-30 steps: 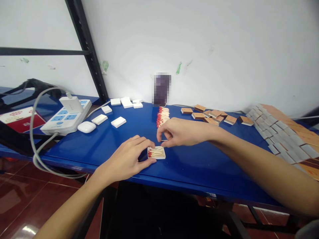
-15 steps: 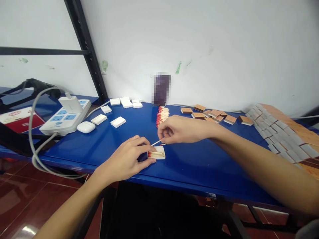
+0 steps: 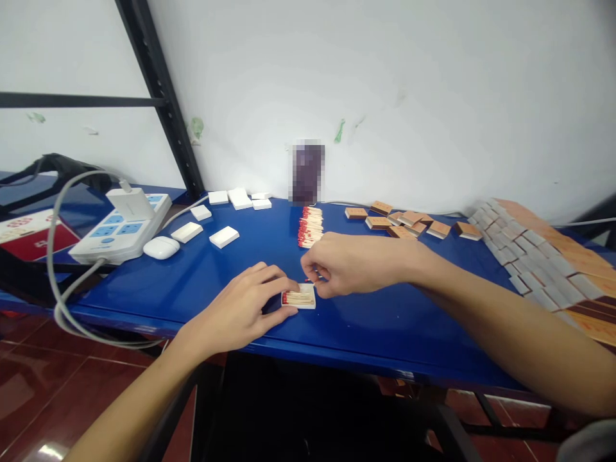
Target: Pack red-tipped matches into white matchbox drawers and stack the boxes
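Note:
A small white matchbox tray [image 3: 299,298] holding red-tipped matches lies on the blue table [image 3: 366,321] near its front edge. My left hand [image 3: 240,308] grips the tray's left side with thumb and fingers closed round it. My right hand [image 3: 346,263] hovers just above the tray's far right corner, fingers pinched on a match whose red tip shows by the tray. A loose pile of red-tipped matches [image 3: 310,226] lies behind my right hand.
Several brown matchbox sleeves [image 3: 409,223] lie at the back right, beside rows of stacked boxes [image 3: 539,256]. White trays [image 3: 224,237], a white earbud case [image 3: 161,248] and a power strip [image 3: 120,224] sit at the left. A black shelf post [image 3: 163,102] leans on the wall.
My right hand has come down and nearer with the pinched match, from above the tray to its far right corner. My left hand stays on the tray.

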`<state>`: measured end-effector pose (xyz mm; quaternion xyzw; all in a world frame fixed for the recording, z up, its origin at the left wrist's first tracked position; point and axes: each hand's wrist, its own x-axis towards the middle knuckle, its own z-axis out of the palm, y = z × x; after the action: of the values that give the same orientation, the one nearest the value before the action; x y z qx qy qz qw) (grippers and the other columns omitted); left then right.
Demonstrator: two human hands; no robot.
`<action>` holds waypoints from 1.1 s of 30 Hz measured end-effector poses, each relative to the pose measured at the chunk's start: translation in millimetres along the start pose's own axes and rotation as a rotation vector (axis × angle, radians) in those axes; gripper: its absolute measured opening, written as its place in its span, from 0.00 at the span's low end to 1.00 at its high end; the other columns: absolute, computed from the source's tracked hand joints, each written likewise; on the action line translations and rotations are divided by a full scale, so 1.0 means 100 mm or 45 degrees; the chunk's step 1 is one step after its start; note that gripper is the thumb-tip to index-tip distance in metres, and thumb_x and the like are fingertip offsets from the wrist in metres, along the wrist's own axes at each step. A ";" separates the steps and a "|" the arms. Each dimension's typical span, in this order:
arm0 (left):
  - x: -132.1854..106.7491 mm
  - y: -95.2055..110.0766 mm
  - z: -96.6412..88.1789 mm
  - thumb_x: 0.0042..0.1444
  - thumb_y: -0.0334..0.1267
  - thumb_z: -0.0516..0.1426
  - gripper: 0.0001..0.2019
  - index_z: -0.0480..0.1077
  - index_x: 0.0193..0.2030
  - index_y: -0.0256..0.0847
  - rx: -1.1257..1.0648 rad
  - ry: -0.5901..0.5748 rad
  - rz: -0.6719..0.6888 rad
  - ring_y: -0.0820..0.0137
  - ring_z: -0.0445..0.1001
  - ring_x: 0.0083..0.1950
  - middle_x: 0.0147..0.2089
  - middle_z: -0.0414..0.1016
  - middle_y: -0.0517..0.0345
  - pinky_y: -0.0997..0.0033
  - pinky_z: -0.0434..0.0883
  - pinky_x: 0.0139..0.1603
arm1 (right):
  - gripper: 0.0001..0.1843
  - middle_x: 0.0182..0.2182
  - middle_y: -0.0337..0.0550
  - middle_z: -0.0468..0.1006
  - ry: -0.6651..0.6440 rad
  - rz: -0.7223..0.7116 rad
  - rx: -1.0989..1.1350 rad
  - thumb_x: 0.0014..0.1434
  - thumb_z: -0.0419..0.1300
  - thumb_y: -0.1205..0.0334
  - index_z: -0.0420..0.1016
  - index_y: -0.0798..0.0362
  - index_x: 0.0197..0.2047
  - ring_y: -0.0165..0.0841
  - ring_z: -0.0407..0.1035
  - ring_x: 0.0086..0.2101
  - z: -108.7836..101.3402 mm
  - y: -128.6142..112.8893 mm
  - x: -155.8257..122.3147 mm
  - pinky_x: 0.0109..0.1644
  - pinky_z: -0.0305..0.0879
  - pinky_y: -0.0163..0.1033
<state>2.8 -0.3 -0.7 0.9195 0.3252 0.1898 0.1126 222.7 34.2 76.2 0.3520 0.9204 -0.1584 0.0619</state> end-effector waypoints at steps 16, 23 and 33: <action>-0.02 0.00 0.03 0.64 0.46 0.57 0.11 0.61 0.42 0.43 -0.056 0.058 -0.147 0.67 0.68 0.38 0.39 0.70 0.60 0.65 0.66 0.43 | 0.04 0.26 0.38 0.78 0.101 -0.048 0.305 0.50 0.60 0.67 0.76 0.55 0.32 0.27 0.68 0.26 0.15 0.00 0.16 0.29 0.58 0.32; 0.00 0.02 0.01 0.65 0.43 0.56 0.10 0.65 0.50 0.45 -0.072 0.027 -0.098 0.64 0.71 0.47 0.46 0.73 0.58 0.62 0.67 0.50 | 0.07 0.29 0.39 0.77 0.134 -0.029 0.167 0.53 0.60 0.64 0.76 0.54 0.36 0.28 0.68 0.27 0.07 0.11 0.11 0.30 0.58 0.33; -0.01 0.02 0.01 0.65 0.41 0.57 0.07 0.69 0.48 0.44 -0.053 0.018 -0.044 0.64 0.72 0.50 0.47 0.75 0.57 0.61 0.68 0.53 | 0.04 0.21 0.36 0.72 -0.088 0.153 -0.015 0.51 0.60 0.64 0.73 0.54 0.27 0.28 0.61 0.22 0.11 0.28 0.19 0.27 0.51 0.35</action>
<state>3.5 -1.9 -0.9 0.9098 0.3380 0.2009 0.1326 227.3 62.2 54.4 0.4005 0.8959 -0.1610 0.1052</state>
